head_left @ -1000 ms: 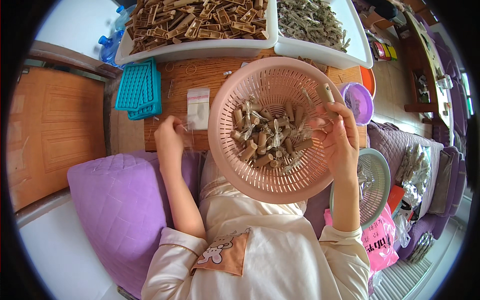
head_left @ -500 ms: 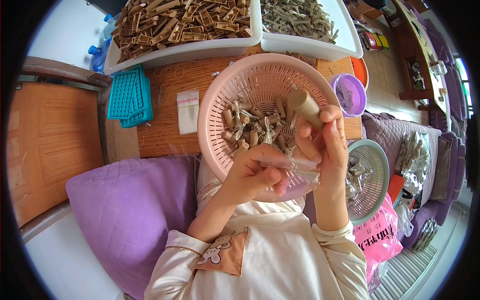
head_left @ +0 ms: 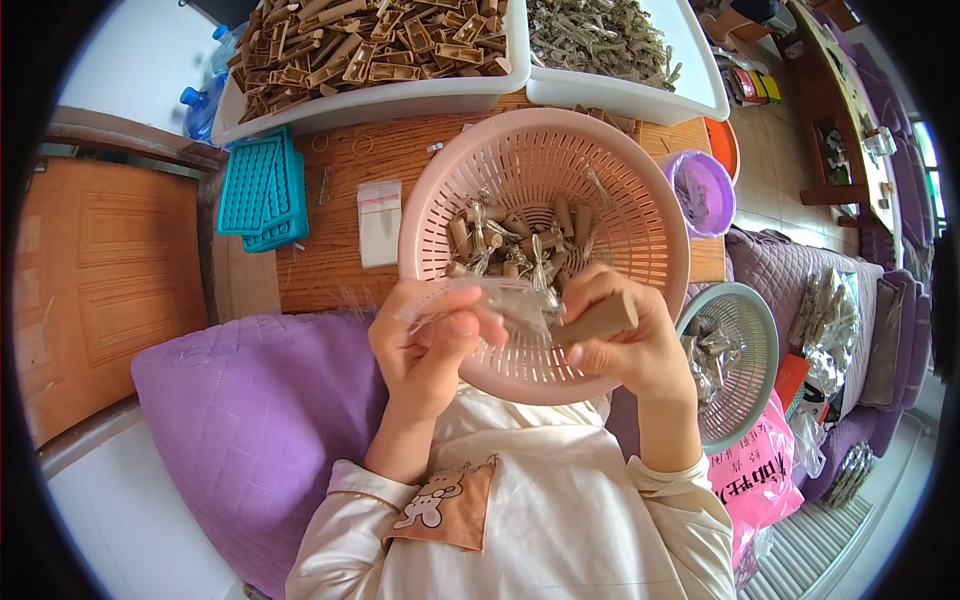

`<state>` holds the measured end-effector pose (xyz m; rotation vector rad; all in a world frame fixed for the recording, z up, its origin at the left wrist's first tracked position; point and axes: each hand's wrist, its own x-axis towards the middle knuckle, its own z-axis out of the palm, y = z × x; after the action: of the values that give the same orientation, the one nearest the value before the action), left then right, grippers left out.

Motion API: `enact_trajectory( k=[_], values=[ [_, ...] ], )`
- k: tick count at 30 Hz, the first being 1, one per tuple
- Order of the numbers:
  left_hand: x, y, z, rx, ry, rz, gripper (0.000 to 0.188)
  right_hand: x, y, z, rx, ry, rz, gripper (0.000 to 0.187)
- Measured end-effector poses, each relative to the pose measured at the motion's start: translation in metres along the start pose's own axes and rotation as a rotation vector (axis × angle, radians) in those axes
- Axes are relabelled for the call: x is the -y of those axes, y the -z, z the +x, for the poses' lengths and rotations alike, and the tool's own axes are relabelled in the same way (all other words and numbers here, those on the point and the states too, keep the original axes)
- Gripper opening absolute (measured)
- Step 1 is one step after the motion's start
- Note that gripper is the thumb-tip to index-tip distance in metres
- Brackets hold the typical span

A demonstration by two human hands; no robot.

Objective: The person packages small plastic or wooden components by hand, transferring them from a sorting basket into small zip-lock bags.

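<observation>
Head view: one camera, looking down at both hands above the pink basket (head_left: pixel 640 225).
Left hand (head_left: pixel 425 345): thumb and fingers closed together on one end of the clear bag; no gap visible in the pinch.
Clear bag (head_left: pixel 505 303): stretched flat between the hands, over the near part of the basket (contact with the right hand cannot be told).
Right hand (head_left: pixel 640 345): fingers wrapped over the brown cylinder, thumb pressed along its lower side.
Brown cylinder (head_left: pixel 605 320): in the right grip, above the near rim, flat end facing right and slightly up.
Pink basket: contains loose brown cylinders and clear packets, heaped on its floor.
Table (head_left: pixel 325 275): wooden; bears teal trays (head_left: pixel 262 185) at left and a stack of flat bags (head_left: pixel 380 225) beside the basket.
White bin (head_left: pixel 480 92): at the far edge, filled with brown pieces.
Purple bucket (head_left: pixel 727 190): right of the basket.
Green basket (head_left: pixel 768 350): beside the right forearm, silvery packets inside.
</observation>
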<state>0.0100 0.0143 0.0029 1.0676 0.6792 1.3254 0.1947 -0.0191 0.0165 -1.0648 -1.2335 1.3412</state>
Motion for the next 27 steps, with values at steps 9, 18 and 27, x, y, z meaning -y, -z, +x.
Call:
enact_trajectory(
  k=[9,18,27],
  values=[
    [0.001,0.01,-0.01,0.591,-0.159,0.716,0.022,0.005,-0.008,0.013,-0.154,0.019,-0.066,0.03],
    [-0.006,0.004,-0.01,0.37,-0.116,0.712,0.017,0.006,-0.01,0.007,0.159,-0.253,-0.214,0.04],
    [0.002,0.011,-0.013,0.166,0.069,0.66,0.023,0.0,-0.013,0.003,-0.036,-0.216,-0.194,0.04]
  ],
)
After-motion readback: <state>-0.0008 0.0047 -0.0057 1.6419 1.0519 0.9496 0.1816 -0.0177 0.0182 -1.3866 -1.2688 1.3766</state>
